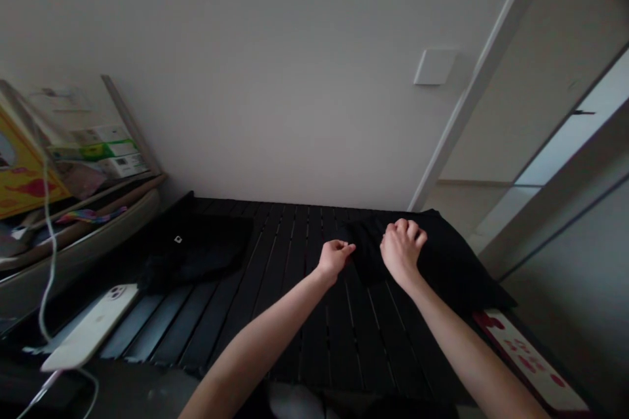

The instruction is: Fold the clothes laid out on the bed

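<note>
A dark cloth lies across the right part of the black slatted table, its folds hard to make out against the dark slats. At its left edge my left hand is closed, thumb and forefinger pinched together on the cloth. My right hand rests over the middle of the cloth with its fingers curled into it; the fingertips are partly hidden. On the left half of the table lies another black cloth piece with a small white square mark, apart from both hands.
The slatted table stands against a pale wall. A white phone with a cable lies at its front left. At the right edge is a white and red printed box. A shelf with packages stands at far left.
</note>
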Available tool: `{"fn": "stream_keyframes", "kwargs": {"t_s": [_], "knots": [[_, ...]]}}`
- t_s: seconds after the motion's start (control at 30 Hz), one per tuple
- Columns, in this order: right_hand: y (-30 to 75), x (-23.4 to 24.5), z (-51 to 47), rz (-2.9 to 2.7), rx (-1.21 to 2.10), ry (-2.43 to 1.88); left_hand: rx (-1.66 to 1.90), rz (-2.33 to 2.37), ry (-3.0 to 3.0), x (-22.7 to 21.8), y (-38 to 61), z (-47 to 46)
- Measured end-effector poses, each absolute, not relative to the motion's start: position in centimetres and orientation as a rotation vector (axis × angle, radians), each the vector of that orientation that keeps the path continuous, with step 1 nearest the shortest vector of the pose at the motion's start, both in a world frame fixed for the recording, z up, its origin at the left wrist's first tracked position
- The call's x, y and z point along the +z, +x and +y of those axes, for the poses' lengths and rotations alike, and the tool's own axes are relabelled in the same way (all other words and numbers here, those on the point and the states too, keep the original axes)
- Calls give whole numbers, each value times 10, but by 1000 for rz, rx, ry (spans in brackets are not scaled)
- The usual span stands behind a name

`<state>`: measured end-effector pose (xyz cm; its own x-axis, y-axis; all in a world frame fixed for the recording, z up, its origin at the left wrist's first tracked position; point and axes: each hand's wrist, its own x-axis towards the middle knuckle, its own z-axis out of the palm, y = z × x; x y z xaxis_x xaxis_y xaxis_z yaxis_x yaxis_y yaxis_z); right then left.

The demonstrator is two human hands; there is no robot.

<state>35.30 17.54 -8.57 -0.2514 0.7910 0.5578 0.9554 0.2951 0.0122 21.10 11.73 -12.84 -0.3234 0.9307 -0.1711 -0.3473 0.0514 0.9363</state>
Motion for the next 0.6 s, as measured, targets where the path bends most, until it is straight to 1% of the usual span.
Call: {"fn": "stream_keyframes", "kwargs": {"t_s": [0.1, 0.2, 0.3, 0.4, 0.5, 0.6], "knots": [[386, -66, 213, -1915, -642, -1648, 1492, 983, 668, -108, 244, 153], [411, -64, 246, -1795, -660, -1708, 1446, 864, 729, -101, 254, 170], [414, -85, 250, -1815, -634, -1689, 1390, 1154, 1022, -117, 239, 170], [396, -115, 227, -1989, -572, -1586, 1255, 1521, 1261, -145, 212, 161], [370, -139, 198, -2190, -465, -1454, 1183, 1707, 1301, -164, 182, 147], [346, -156, 179, -2354, -360, -1311, 1125, 1855, 1347, -170, 152, 129]]}}
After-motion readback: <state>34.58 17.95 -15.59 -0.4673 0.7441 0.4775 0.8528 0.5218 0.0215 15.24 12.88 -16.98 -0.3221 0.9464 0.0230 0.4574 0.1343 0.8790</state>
